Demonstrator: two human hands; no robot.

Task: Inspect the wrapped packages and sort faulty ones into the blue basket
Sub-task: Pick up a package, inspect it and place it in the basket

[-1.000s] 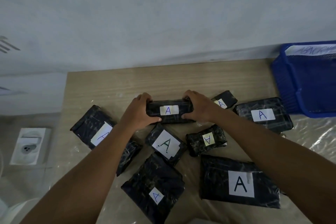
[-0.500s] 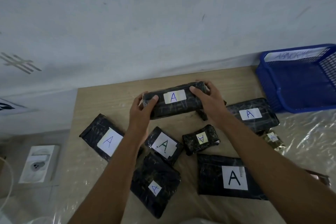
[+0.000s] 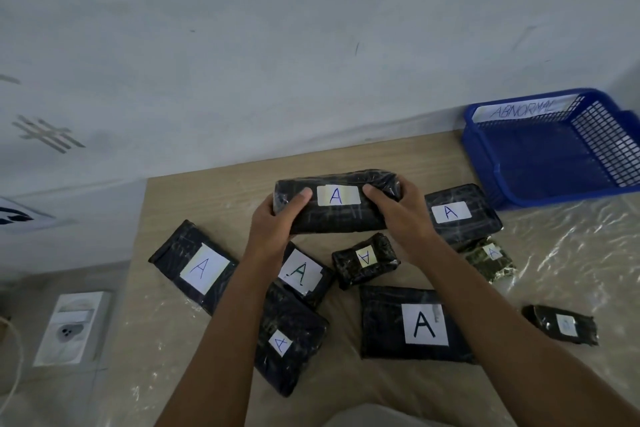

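Note:
A long black wrapped package (image 3: pixel 337 218) with a white "A" label is held above the table, label facing me. My left hand (image 3: pixel 273 229) grips its left end and my right hand (image 3: pixel 401 215) grips its right end. Several other black wrapped packages with "A" labels lie on the table below: a flat one at the left (image 3: pixel 194 265), a small one in the middle (image 3: pixel 365 258), a large one at the front right (image 3: pixel 415 324), one behind my right hand (image 3: pixel 460 213). The blue basket (image 3: pixel 540 163), labelled "ABNORMAL", stands at the back right with nothing visible in it.
The wooden table (image 3: pixel 214 194) stands against a pale wall. Clear plastic film (image 3: pixel 571 246) covers its right and front parts. A small dark package (image 3: pixel 561 324) lies at the far right. A white socket box (image 3: pixel 74 326) sits on the floor left of the table.
Both hands have lifted the long package off the table and raised it toward me. The camera view has tilted, so the whole basket now shows.

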